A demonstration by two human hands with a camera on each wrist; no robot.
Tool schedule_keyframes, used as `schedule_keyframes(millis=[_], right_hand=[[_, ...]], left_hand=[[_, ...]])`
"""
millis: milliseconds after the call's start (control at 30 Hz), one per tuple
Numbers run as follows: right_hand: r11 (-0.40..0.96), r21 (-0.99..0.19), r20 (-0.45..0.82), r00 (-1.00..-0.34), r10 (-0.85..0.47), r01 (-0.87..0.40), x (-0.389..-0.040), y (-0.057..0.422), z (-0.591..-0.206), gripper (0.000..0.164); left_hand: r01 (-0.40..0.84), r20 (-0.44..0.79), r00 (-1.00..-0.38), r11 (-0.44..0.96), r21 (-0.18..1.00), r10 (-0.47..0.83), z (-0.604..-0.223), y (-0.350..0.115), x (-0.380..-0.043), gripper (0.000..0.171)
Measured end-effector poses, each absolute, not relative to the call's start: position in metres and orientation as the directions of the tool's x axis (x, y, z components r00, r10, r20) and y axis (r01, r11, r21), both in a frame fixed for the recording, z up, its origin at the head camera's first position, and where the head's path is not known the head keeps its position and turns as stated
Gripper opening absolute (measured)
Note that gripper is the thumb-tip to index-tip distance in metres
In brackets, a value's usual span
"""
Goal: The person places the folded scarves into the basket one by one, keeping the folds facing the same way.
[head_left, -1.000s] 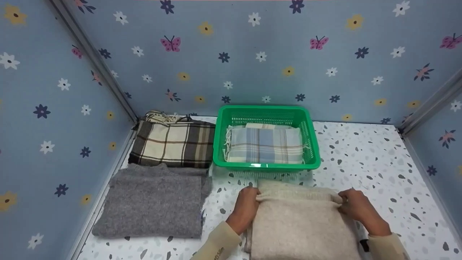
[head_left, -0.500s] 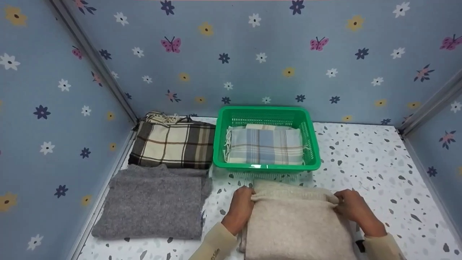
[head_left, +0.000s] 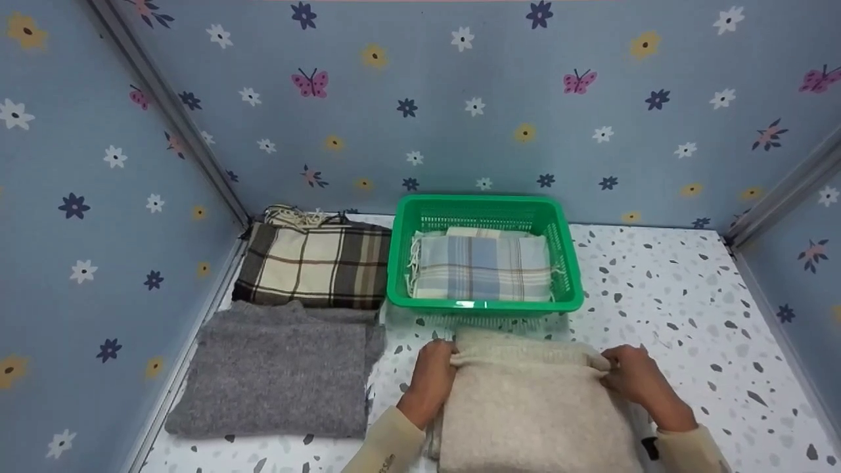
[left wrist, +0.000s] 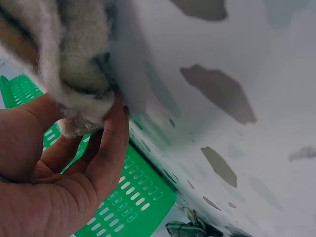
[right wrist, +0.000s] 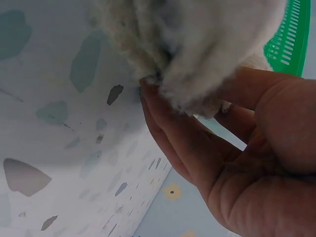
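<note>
A folded beige woollen cloth (head_left: 532,414) lies in front of the green basket, its paler far edge bunched up in a ridge. My left hand (head_left: 430,381) pinches the far left corner; in the left wrist view, thumb and fingers (left wrist: 111,143) close around its fuzzy layers. At the far right corner my right hand (head_left: 644,384) grips the same cloth. The right wrist view has its thumb on one side of the fold and the fingers (right wrist: 182,133) beneath. The near end of the cloth runs out of the head view.
The green basket (head_left: 486,306) holds a folded blue-and-cream plaid cloth (head_left: 483,266) with fringe. Left of it lie a brown-and-cream plaid fringed cloth (head_left: 312,263) and a folded grey woollen cloth (head_left: 276,374). Flower-patterned panels (head_left: 486,79) enclose the speckled white surface (head_left: 657,282).
Both hands have shifted slightly to the left, drawing the beige woollen cloth with them. Their grip on its far corners looks the same. The basket and the other cloths stay in place.
</note>
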State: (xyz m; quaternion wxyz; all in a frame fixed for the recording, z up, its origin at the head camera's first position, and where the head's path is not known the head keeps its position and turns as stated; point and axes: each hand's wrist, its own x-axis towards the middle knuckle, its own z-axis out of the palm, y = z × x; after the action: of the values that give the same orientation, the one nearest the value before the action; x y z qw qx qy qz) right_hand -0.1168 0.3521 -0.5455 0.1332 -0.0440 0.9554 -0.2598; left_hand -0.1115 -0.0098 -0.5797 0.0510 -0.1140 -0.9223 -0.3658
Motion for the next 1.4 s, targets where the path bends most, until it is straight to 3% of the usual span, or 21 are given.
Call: schedule_keyframes(millis=[267, 833, 1400], right_hand=[[0.839, -0.542, -0.179, -0.970, -0.164, -0.041, -0.116, 0.346, -0.550, 0.011], [0.841, -0.541, -0.136, -0.985, -0.102, -0.012, -0.114, 0.331, -0.552, 0.016], [0.826, -0.562, -0.132, -0.981, -0.141, -0.043, -0.116, 0.320, -0.553, 0.023]], left_hand=[[0.248, 0.189, -0.968, 0.716, 0.653, 0.162, -0.580, -0.017, -0.113, 0.022], [0.202, 0.145, -0.979, 0.738, 0.643, 0.141, -0.579, -0.025, -0.119, 0.023], [0.178, 0.127, -0.984, 0.757, 0.628, 0.126, -0.579, -0.036, -0.121, 0.030]])
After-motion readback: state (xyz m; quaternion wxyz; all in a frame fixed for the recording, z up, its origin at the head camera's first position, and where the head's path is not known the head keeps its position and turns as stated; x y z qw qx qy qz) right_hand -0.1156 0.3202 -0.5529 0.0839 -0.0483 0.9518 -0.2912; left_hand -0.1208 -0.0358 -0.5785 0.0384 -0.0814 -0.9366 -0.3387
